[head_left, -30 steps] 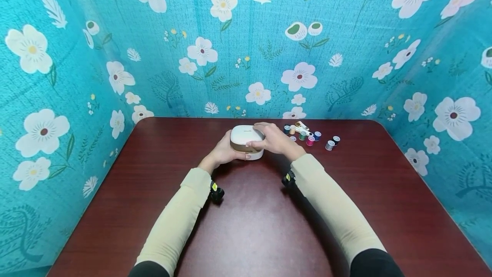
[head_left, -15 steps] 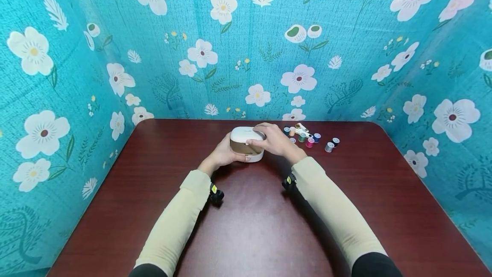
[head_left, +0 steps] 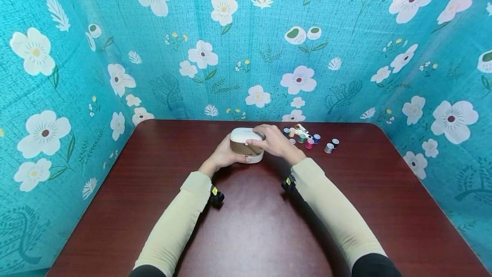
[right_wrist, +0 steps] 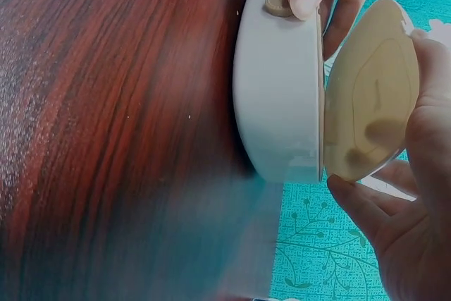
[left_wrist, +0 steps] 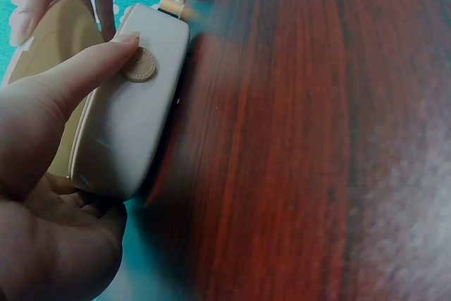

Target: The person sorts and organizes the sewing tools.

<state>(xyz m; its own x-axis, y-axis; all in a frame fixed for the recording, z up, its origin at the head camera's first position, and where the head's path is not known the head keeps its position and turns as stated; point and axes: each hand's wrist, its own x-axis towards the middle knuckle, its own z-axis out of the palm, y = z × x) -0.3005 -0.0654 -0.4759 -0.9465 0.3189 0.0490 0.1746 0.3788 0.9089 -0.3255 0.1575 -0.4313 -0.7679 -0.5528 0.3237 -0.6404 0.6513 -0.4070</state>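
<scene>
A white rounded box sits toward the back middle of the table, its lid tilted up at the front and showing a tan underside. My left hand grips the box body from the left, thumb beside a round tan button on its front wall. From the right, my right hand holds the lid, thumb at its front edge and fingers over the top. What lies inside the box is hidden in every view.
Several thread spools in different colours lie right of the box, beside a small white and gold item. A grey spool and a dark one stand farther right. Floral cloth hangs behind the table.
The lid's front edge has risen from the box under my right hand, and more of its tan underside shows. My left hand stays on the box body.
</scene>
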